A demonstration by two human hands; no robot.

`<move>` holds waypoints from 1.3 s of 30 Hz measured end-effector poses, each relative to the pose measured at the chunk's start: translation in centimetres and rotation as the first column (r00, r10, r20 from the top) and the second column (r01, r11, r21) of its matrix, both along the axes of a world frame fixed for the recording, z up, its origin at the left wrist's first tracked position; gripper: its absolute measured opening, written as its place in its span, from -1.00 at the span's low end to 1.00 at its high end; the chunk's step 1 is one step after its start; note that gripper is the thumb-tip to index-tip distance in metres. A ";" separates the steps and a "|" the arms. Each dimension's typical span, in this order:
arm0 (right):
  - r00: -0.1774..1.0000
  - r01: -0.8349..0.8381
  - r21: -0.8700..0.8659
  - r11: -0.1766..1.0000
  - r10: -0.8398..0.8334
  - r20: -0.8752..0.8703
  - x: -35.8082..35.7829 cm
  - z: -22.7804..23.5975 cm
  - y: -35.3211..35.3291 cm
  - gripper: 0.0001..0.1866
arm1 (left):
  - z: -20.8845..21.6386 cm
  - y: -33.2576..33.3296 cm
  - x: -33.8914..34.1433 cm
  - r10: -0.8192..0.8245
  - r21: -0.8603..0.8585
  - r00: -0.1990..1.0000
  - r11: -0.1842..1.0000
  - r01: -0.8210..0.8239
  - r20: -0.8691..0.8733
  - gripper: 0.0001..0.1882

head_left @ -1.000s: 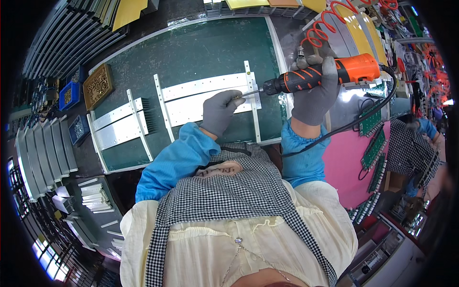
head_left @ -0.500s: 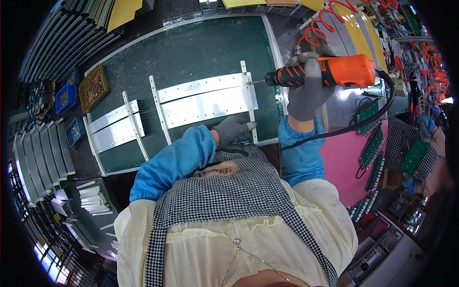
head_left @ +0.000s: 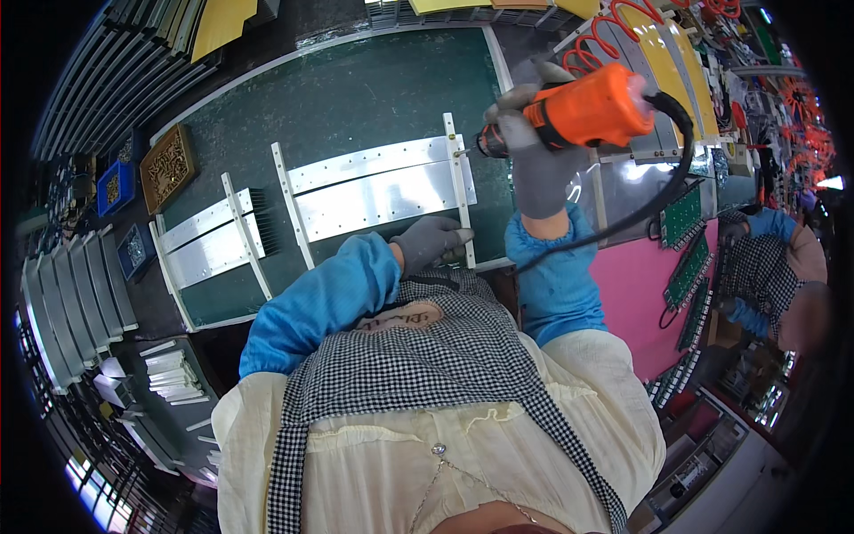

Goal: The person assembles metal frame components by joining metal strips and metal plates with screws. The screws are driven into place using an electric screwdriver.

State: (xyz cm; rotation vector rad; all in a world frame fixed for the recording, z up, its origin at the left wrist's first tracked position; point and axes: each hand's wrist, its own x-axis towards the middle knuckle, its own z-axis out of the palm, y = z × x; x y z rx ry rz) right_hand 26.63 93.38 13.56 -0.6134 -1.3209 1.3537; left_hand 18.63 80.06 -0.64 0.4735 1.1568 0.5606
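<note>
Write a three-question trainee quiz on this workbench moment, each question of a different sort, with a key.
1. True or false: the right hand holds the orange power screwdriver with its bit at the far end of a cross rail.
2. Where is the left hand?
A. on the brown tray
B. at the near edge of the green mat, by the rail's near end
C. on the pink sheet
3. Fill in: the long aluminium plate lies on a green ____.

Key: 1 true. 2 B. 3 mat.
</note>
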 end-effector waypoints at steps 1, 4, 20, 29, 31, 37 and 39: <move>0.999 -0.039 0.041 0.998 0.039 0.015 -0.1 -0.1 0.0 -0.36 | -0.3 -0.1 0.0 0.021 -0.004 0.999 1.000 -0.021 0.026 -0.67; 0.998 -0.065 0.025 0.998 0.065 0.017 -0.7 -0.3 0.2 -0.34 | -0.9 -0.3 -0.2 -0.002 0.012 0.998 1.000 0.001 0.057 -0.68; 0.935 -0.150 -0.006 0.989 0.140 -0.327 3.4 2.0 -0.4 -0.37 | 0.8 -2.0 -5.3 0.432 -0.106 0.538 0.840 -0.532 0.724 -0.55; 0.922 -0.153 -0.088 0.984 0.111 -0.370 3.3 0.7 -0.8 -0.44 | 0.0 -2.3 -5.1 0.446 -0.095 0.498 0.808 -0.582 0.744 -0.50; 0.934 -0.154 -0.120 0.981 0.105 -0.342 3.3 0.6 -0.7 -0.47 | -0.2 -2.3 -5.2 0.384 -0.052 0.499 0.828 -0.558 0.777 -0.48; 0.946 -0.050 -0.260 0.964 -0.037 -0.321 2.7 1.6 -0.2 -0.56 | 2.1 -2.3 -5.1 0.396 0.312 0.863 0.816 -0.487 0.314 -0.47; 0.939 -0.019 -0.342 0.940 -0.101 -0.329 2.9 1.1 0.3 -0.56 | 3.2 -1.9 -4.6 0.470 0.428 0.882 0.803 -0.415 -0.026 -0.52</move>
